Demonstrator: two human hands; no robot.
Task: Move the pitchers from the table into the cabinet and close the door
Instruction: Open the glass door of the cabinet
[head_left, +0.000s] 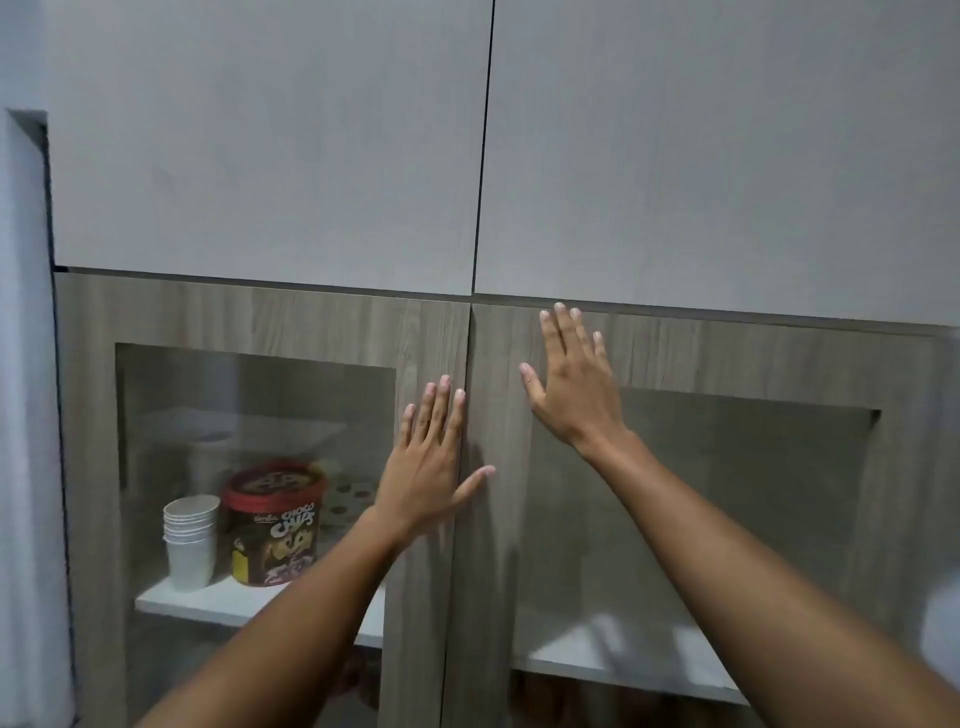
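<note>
Two wood-grain cabinet doors with glass panes fill the lower half of the head view, and both look shut, meeting at a thin centre seam. My left hand (431, 457) lies flat with fingers spread on the left door (322, 317) by the seam. Higher up, my right hand (571, 384) presses flat on the right door (727, 353). Neither hand holds anything. No pitcher shows through the glass or anywhere else in view.
Behind the left pane, a white shelf (208, 603) carries a stack of white paper cups (191, 540) and a Choco Chips tub (274, 525). Two plain grey upper doors (270, 145) are shut above. A pale wall (23, 364) borders the cabinet on the left.
</note>
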